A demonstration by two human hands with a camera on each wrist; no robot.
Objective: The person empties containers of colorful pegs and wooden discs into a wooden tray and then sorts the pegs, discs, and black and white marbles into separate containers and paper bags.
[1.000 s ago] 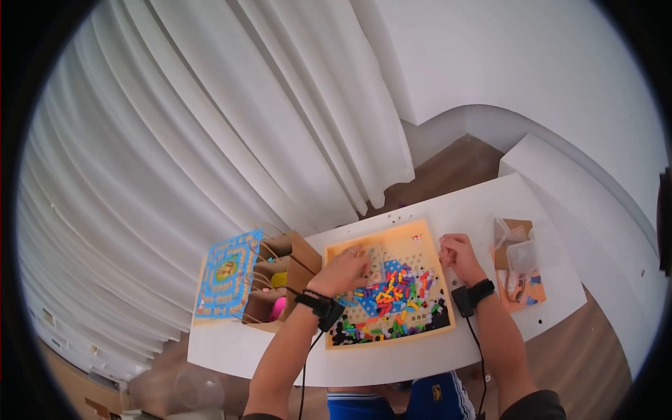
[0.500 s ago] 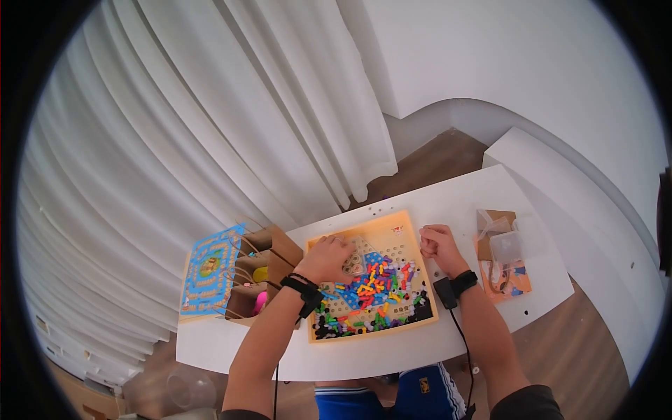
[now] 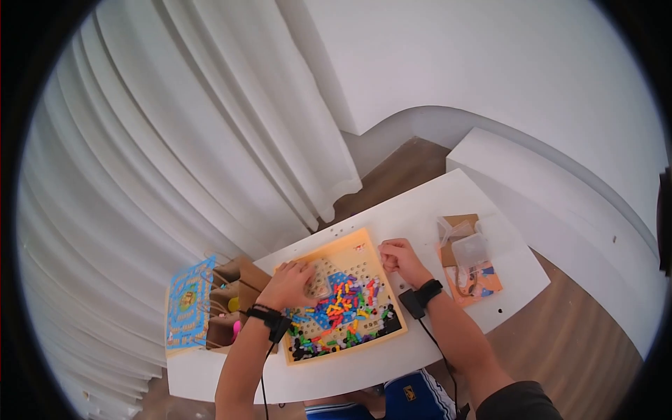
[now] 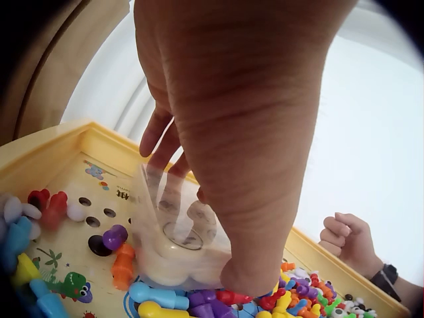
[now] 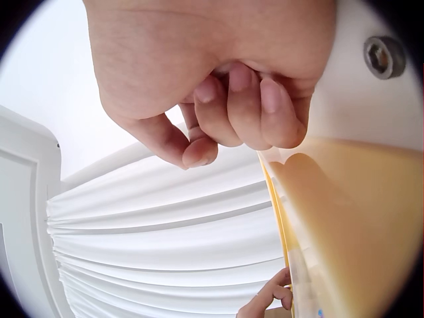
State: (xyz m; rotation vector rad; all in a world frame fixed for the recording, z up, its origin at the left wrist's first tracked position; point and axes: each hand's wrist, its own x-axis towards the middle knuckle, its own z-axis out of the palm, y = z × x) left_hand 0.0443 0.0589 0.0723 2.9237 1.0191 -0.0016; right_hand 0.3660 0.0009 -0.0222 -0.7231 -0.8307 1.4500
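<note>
A yellow wooden peg tray lies on the white table, and a heap of coloured pegs covers its near half. My left hand reaches over the tray's far left part. There it grips a clear plastic container that rests on the holed board, with fingers above and thumb below. Purple, orange and blue pegs lie around the container. My right hand is a closed fist against the tray's right rim, with nothing visible in it.
Brown paper bags with handles and a blue board game stand left of the tray. Clear plastic boxes on orange card lie at the right. White curtains hang behind the table, and a white bench stands to the right.
The head view has swung, so the table sits lower and further left in frame. Both hands keep their places on the tray.
</note>
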